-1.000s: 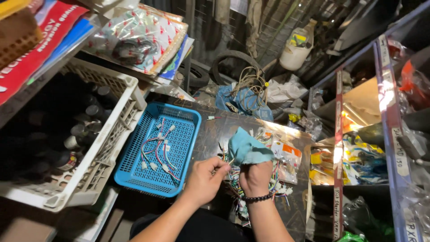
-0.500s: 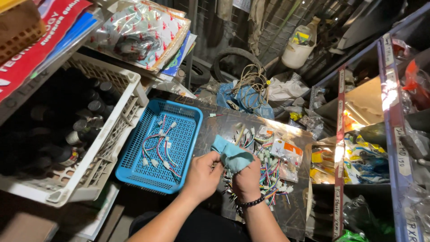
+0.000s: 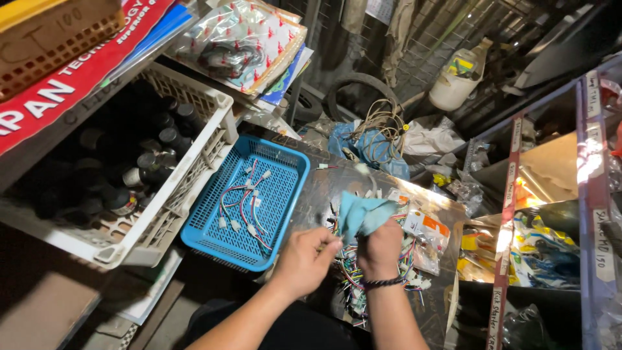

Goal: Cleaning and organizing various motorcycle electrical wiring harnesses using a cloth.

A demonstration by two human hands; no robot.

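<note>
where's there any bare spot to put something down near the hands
Free: the shiny worktop strip between the blue basket and the wire harness pile; also the basket's near and right parts. Crowded: around the right hand with its blue cloth, the left hand, and the small packets.

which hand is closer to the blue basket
Left. The left hand sits just right of the blue basket, near its corner; the right hand, gripping a light-blue cloth, is farther right.
</note>
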